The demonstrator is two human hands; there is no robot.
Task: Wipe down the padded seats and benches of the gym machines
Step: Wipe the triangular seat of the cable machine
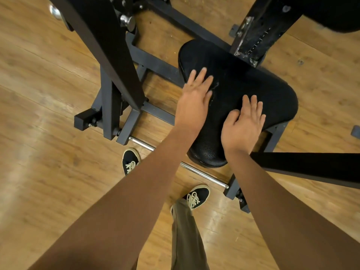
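Resting flat on seat: left hand, right hand, fingers straight | upper pad cropped

Gym floor seen from above: a black padded seat with a pebbled vinyl cover is mounted on a weight machine's frame of square black steel tubes bolted together. A scuffed upright post with a row of adjustment marks rises behind the seat, and a chrome bar runs low across the front. A second black pad shows in the top right corner, and the machine stands on wood-look plank flooring.
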